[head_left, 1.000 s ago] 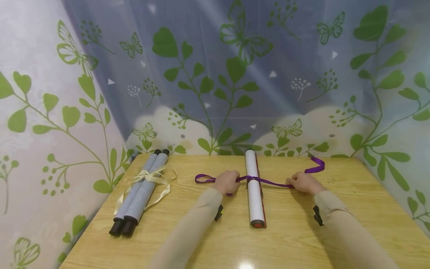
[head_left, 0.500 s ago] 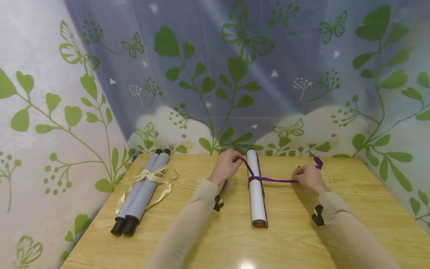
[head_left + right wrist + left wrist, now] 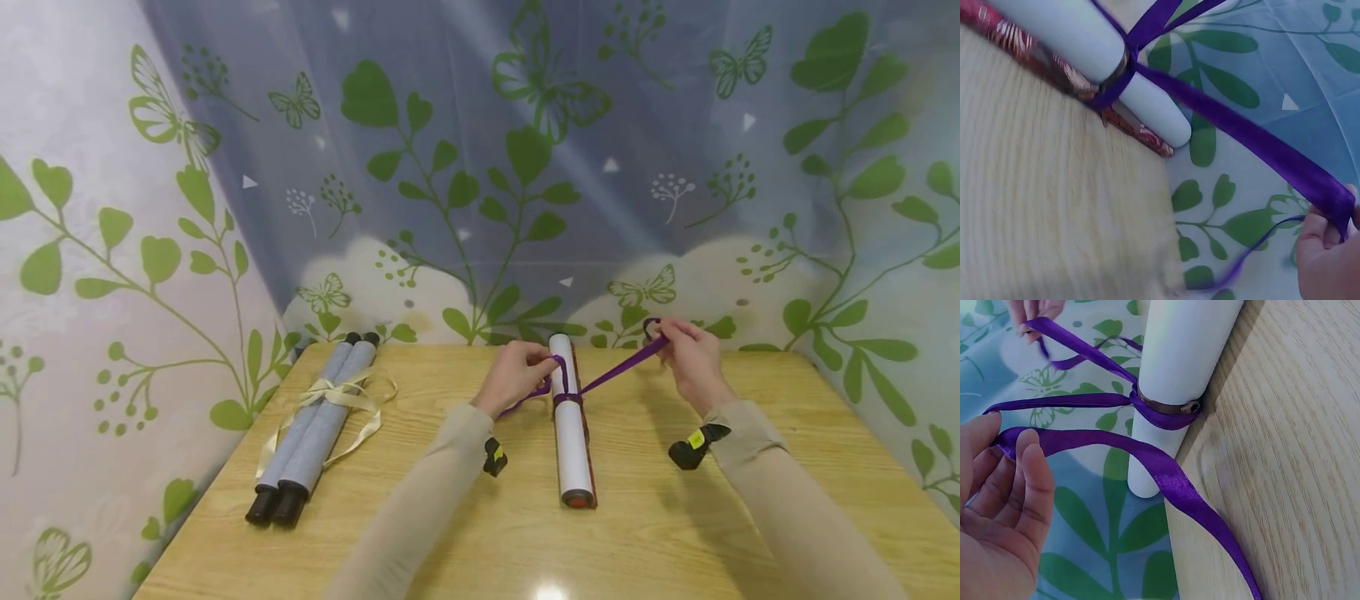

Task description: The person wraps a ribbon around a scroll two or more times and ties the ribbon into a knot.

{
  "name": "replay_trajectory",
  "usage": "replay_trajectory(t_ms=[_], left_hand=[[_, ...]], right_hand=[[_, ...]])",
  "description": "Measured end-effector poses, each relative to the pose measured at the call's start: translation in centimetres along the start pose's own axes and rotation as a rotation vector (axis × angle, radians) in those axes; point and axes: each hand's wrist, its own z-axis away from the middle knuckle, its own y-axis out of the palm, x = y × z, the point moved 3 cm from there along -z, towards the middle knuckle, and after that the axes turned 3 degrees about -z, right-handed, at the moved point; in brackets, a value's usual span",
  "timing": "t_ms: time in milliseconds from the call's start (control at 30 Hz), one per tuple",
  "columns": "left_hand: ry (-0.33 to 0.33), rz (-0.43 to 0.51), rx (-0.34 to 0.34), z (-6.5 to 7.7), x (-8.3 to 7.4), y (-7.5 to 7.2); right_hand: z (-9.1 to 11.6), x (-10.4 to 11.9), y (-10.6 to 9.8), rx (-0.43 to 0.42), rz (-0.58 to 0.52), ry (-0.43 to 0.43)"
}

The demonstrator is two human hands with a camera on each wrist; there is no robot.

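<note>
A white rolled scroll (image 3: 573, 454) with a red patterned edge lies lengthwise on the table. Round its middle goes a purple ribbon (image 3: 567, 398), knotted on top beside a thin brown band (image 3: 1163, 407). Left of the scroll, my left hand (image 3: 516, 375) pinches one end of the ribbon between thumb and fingers; a tail hangs from it toward the table, as the left wrist view shows. My right hand (image 3: 692, 358) is raised to the right and pinches the other end, drawn out straight from the knot. A loose tail trails below that hand in the right wrist view.
Two grey scrolls (image 3: 318, 437) with black end knobs lie side by side at the table's left, tied with a cream ribbon (image 3: 341, 393). A patterned curtain (image 3: 465, 167) hangs behind the wooden table (image 3: 637, 533). Each wrist wears a small black device (image 3: 693, 450).
My right hand has risen and pulled its ribbon end up into a slant. The left hand rose from near the table, then came closer to the scroll, still pinching its end.
</note>
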Motion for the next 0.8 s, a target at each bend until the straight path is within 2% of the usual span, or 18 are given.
replay_trajectory(t_ms=[133, 333, 500, 633, 800], left_hand=[[-0.005, -0.006, -0.028, -0.1, 0.1, 0.0], [-0.025, 0.094, -0.111, -0.3, -0.3, -0.7], [-0.045, 0.113, -0.117, -0.4, -0.5, -1.0], [-0.055, 0.142, -0.135, -0.4, -0.2, -1.0], [-0.066, 0.156, -0.177, -0.7, 0.2, -1.2]], right_hand=[[-0.1, 0.7, 0.5, -0.045, -0.010, -0.060], [-0.4, 1.4, 0.7, -0.081, -0.004, -0.096], [0.2, 1.2, 1.0, -0.027, 0.042, -0.032], [1.0, 1.0, 2.1, 0.030, 0.076, 0.009], [1.3, 1.2, 3.5, 0.069, 0.122, 0.012]])
